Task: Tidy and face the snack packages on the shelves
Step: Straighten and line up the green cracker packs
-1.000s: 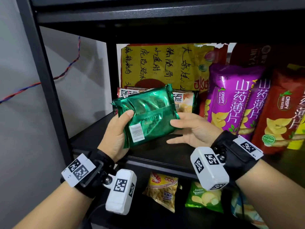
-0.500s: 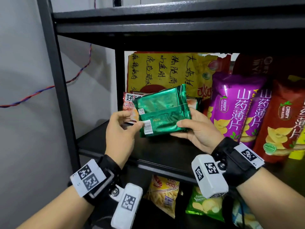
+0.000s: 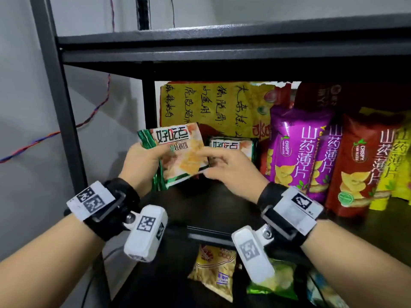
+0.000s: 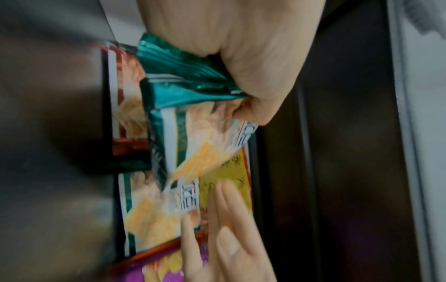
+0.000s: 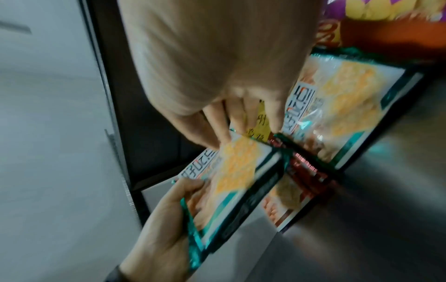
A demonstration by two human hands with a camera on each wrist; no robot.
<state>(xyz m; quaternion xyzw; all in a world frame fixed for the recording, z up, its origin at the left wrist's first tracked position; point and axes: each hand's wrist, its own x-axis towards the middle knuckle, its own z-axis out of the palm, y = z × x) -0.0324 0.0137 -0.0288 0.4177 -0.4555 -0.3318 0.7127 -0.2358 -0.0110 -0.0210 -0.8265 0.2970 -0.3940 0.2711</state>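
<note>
- My left hand [image 3: 142, 165] grips the green-edged foil biscuit packet with the printed front [image 3: 178, 154] by its left edge, front side towards me, tilted, lifted off the black metal shelf [image 3: 211, 203].
- My right hand [image 3: 231, 172] rests fingertips on the packet's right side; fingers fairly straight, not clamped.
- A matching green-edged biscuit packet [image 3: 231, 145] stands just right of the held one, already facing out.
- Further right of it, the purple yam-crisp bags [image 3: 295, 147] and the red yam-crisp bag [image 3: 364, 163] stand front-out.
- Left to do, I judge: set this packet upright beside its twin; the lower shelf's yellow snack bag [image 3: 213, 272] lies loose.
</note>
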